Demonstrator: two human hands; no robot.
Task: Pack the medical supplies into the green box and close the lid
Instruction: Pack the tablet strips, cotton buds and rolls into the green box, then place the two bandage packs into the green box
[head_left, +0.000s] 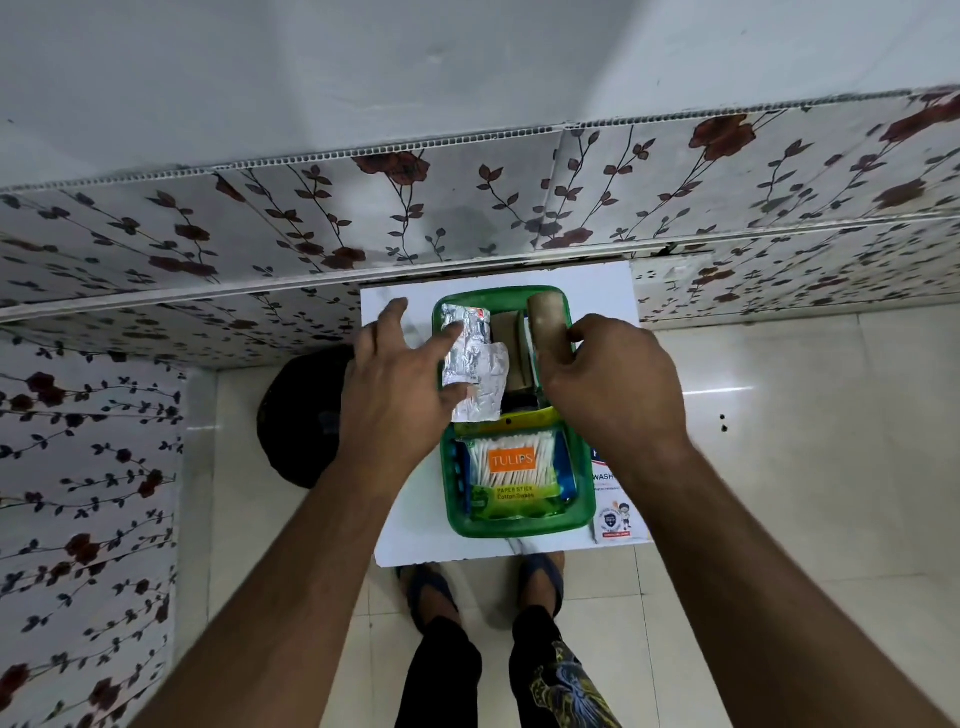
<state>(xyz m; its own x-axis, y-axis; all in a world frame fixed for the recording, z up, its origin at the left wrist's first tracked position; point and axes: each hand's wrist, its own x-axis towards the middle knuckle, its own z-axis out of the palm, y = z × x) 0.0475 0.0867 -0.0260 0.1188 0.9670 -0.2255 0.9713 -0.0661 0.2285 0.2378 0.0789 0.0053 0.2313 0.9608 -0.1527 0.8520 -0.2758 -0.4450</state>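
The open green box (519, 531) stands on a white board (405, 519). A pack of cotton swabs (511, 462) fills its near half, and a brown carton (508, 343) lies in the far half. My left hand (395, 384) pinches silver foil tablet strips (480, 364) between thumb and forefinger over the box's far left part. My right hand (618, 384) grips a brown bandage roll (545, 312) standing against the far right wall of the box. No lid is in view.
A white printed packet (615, 514) lies on the board to the right of the box, partly under my right forearm. A black round object (296, 415) sits on the floor to the left. My sandalled feet (431, 587) stand below the board's near edge. A flowered wall runs behind.
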